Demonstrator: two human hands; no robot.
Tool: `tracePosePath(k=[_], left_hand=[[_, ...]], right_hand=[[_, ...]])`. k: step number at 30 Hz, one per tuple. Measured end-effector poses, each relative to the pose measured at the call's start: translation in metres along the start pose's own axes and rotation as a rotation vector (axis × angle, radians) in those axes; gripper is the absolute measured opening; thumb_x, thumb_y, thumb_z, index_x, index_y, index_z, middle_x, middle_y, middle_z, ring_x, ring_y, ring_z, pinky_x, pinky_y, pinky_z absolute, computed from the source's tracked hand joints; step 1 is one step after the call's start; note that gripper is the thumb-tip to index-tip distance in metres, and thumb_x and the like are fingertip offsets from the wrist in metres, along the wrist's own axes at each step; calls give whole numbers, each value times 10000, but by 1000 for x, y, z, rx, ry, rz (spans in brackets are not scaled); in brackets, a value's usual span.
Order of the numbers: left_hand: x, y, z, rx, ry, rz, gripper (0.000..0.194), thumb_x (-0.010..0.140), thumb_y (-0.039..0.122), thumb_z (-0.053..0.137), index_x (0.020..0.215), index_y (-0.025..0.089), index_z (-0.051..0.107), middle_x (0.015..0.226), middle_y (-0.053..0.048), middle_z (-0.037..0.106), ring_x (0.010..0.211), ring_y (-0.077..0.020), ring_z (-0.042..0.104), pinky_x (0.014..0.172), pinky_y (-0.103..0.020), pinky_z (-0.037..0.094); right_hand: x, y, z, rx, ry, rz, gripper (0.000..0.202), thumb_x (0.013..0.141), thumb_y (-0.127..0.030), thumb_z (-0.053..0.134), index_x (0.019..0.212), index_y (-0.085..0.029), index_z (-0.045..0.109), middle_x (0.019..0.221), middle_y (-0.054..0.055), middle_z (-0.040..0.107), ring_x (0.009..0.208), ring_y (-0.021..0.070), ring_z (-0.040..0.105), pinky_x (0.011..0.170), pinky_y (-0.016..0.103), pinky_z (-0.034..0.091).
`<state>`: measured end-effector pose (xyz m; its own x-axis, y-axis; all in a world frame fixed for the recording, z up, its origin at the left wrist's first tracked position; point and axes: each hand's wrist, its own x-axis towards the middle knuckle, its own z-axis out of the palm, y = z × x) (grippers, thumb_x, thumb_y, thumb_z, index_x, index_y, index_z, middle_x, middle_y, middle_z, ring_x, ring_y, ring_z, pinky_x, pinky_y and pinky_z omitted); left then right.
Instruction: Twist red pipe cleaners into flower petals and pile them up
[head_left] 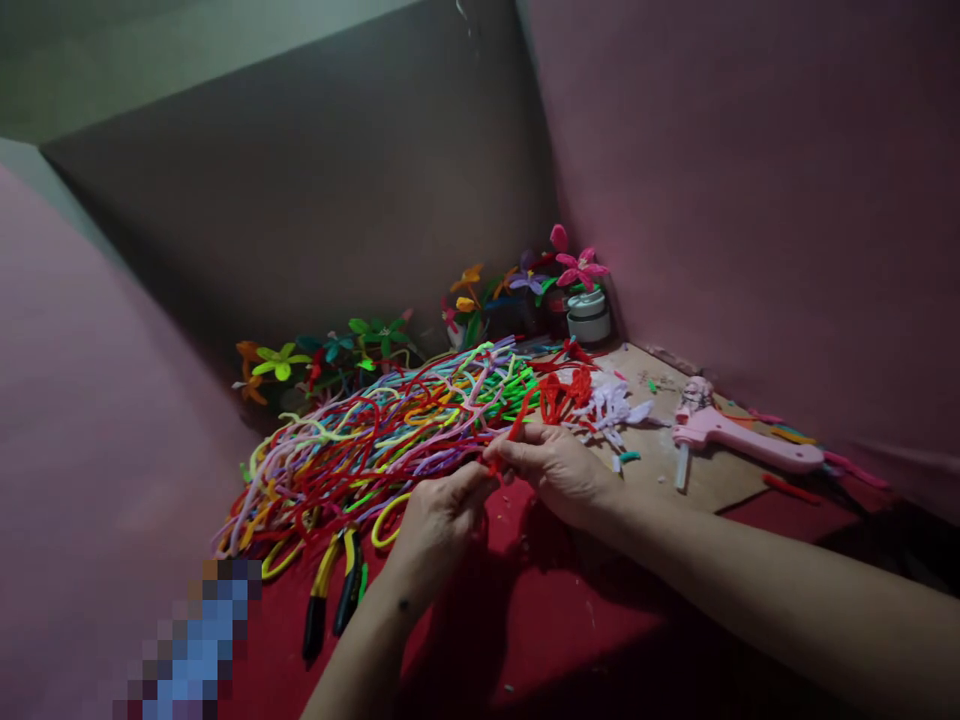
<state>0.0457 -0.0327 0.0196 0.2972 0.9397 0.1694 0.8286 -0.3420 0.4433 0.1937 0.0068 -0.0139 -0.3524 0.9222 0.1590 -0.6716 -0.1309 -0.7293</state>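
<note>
A short red fuzzy stem [523, 414] sticks up from between my two hands, which meet in front of the pile. My left hand [448, 503] is closed with its fingertips pinching the red stem's lower end. From the other side, my right hand [559, 465] pinches the same red piece between thumb and forefinger. Just behind my hands lies a big heap of multicoloured fuzzy stems [360, 430]. Red looped petals [564, 392] and white petal pieces [611, 405] rest beyond my right hand.
Yellow-and-black pliers [332, 590] lie left of my left arm on the red surface [555, 640]. A pink glue gun [750, 438] rests on a brown board [675, 475] at the right. Finished fuzzy flowers [382, 335] and a lidded pot [589, 317] stand along the back.
</note>
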Motion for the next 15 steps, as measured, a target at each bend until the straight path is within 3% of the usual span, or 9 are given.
tracePosePath(k=[3,6,10,15], left_hand=[[-7,-9,-2,6,-45,-65,319,813,378,408,616,163,538,517,46,388,496,-74,333,475,-174,287],[-18,-17,-7,6,-75,-103,319,803,392,412,621,165,544,544,37,416,520,-79,349,486,-168,302],[-35,-28,-14,27,-116,-160,327,784,392,429,584,167,558,523,32,439,516,-83,370,488,-163,322],[-55,-45,-19,-17,-133,-235,340,764,438,447,636,168,608,551,15,526,539,-102,451,512,-165,381]], right_hand=[[7,-10,-1,204,119,-3,152,592,-206,730,632,-123,609,613,27,636,560,113,572,615,258,442],[13,-19,-5,312,231,13,82,666,-166,673,650,-134,600,535,1,603,506,119,575,628,285,463],[16,-28,-9,340,305,29,104,785,-163,552,705,-132,610,478,3,568,479,109,553,595,269,467],[14,-35,-9,276,335,-72,97,795,-194,546,744,-129,598,490,12,564,488,111,538,576,269,466]])
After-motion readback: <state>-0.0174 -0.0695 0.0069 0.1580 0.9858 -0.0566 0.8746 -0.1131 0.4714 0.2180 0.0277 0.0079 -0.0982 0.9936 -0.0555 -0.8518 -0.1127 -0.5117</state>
